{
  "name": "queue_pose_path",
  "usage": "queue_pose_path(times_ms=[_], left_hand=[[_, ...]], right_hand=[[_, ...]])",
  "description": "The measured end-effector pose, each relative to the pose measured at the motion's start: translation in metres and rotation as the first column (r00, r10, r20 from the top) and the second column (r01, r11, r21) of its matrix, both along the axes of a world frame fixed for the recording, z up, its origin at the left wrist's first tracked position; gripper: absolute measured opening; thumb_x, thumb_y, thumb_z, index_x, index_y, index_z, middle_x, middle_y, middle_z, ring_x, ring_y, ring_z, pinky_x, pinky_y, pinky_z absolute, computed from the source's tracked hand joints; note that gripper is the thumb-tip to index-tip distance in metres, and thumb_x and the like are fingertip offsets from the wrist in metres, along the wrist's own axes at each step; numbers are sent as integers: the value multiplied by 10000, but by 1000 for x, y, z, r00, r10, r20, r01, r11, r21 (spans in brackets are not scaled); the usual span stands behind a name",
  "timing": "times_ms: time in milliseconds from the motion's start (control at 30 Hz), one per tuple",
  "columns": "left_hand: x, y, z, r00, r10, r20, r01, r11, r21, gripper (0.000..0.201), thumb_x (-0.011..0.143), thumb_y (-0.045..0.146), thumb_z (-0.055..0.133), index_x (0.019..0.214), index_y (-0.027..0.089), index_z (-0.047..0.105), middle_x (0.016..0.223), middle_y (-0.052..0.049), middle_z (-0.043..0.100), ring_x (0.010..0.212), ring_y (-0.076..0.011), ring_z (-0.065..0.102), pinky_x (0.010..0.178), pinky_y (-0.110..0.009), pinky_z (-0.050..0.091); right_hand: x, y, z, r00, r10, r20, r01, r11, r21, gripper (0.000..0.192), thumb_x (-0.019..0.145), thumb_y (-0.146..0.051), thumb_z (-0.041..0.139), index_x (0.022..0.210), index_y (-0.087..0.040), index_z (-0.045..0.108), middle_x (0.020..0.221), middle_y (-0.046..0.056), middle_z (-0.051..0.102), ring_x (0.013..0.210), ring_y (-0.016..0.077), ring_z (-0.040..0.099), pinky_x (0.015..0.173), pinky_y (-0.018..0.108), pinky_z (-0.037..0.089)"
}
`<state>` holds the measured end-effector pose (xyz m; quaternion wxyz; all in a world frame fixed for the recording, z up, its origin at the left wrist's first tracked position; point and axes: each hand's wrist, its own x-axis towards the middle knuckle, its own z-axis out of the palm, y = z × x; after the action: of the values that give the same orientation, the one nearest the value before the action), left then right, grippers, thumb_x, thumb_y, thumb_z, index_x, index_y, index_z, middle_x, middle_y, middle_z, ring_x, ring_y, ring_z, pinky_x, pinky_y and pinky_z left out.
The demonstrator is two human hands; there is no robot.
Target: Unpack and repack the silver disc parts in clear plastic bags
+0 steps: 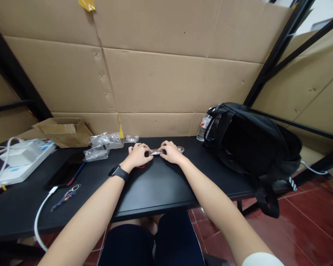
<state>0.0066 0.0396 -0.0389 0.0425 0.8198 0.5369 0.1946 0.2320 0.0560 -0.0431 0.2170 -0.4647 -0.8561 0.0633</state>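
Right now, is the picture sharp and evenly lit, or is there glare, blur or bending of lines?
Head view: soft, even light, with faint sheen on the plastic bags; straight black frame bars bend toward the edges, so wide-angle distortion; the small shiny item between the left hand and right hand is too small to make out.

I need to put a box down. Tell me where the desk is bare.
Bare: the black desk in front of both hands, between the key ring and backpack. Crowded: the left end, with power strip, phone, plastic bags and cardboard box. The backpack fills the right end.
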Motion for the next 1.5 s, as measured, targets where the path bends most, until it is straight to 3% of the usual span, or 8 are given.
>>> queue_pose_path(times_ms=[233, 400, 533, 633, 800, 1133, 1333, 1500], left_hand=[[-7, 3, 9, 995, 60, 79, -58, 998, -17, 222, 896, 412, 585, 968, 304, 766, 1175, -34, 750, 1182, -308, 580, 937, -456, 334], [-7, 5, 8, 992, 91, 82, -88, 995, -49, 255, 908, 412, 557, 871, 289, 776, 1073, -34, 779, 1109, -320, 614, 911, -461, 330], [-5, 6, 3, 993, 103, 64, -102, 995, -16, 258, 898, 375, 554, 814, 278, 778, 1079, -42, 776, 1115, -328, 589, 897, -465, 321], [-4, 6, 2, 992, 112, 56, -111, 994, -7, 265, 893, 389, 557, 814, 273, 782, 1069, -54, 774, 1110, -331, 574, 897, -464, 325], [-8, 4, 2, 990, 141, 19, -142, 990, 24, 262, 895, 408, 557, 841, 286, 782, 1083, -65, 755, 1112, -343, 547, 919, -500, 333], [-79, 6, 14, 955, 286, -77, -274, 952, 140, 229, 891, 367, 578, 1001, 298, 766, 1260, -82, 685, 1245, -396, 468, 968, -561, 376], [-88, 7, 19, 991, 84, -107, -93, 993, -79, 244, 873, 406, 588, 975, 302, 783, 1118, -49, 759, 1092, -309, 638, 948, -433, 451], [-73, 5, 17, 998, -5, -57, 2, 998, -55, 236, 874, 425, 600, 945, 299, 786, 1077, -48, 761, 1069, -280, 639, 949, -398, 451]], right_hand=[[-4, -4, 10, 993, -9, -121, 1, 998, -63, 190, 983, -284, 562, 1015, -267, 748, 1099, 36, 737, 1041, 218, 639, 916, 361, 411], [-5, -4, 9, 974, -96, -205, 79, 993, -90, 222, 933, -260, 630, 1145, -302, 679, 928, -15, 778, 922, 193, 692, 876, 322, 390], [-7, -7, 11, 969, -182, -168, 187, 982, 17, 261, 904, -245, 664, 1164, -264, 655, 972, 13, 754, 933, 193, 667, 895, 349, 335], [-9, -14, 16, 991, -102, -91, 111, 989, 95, 225, 915, -293, 663, 1135, -256, 692, 1126, 57, 702, 1054, 217, 621, 884, 346, 317], [-16, -24, 17, 993, -7, 121, 5, 1000, 22, 250, 944, -346, 631, 1172, -305, 725, 1164, 75, 686, 1088, 250, 598, 902, 376, 301], [-54, 8, 16, 963, -112, 246, 123, 992, -30, 344, 985, -286, 453, 1229, -321, 692, 1248, 92, 709, 1169, 282, 587, 970, 433, 287], [-85, 52, 14, 961, -158, 228, 174, 983, -55, 372, 951, -236, 451, 1274, -259, 634, 1229, 116, 711, 1198, 285, 576, 1013, 485, 304], [-96, 66, 9, 970, -123, 212, 141, 988, -69, 484, 945, -221, 425, 1416, -301, 503, 1458, 79, 568, 1343, 290, 464, 1051, 543, 321]])
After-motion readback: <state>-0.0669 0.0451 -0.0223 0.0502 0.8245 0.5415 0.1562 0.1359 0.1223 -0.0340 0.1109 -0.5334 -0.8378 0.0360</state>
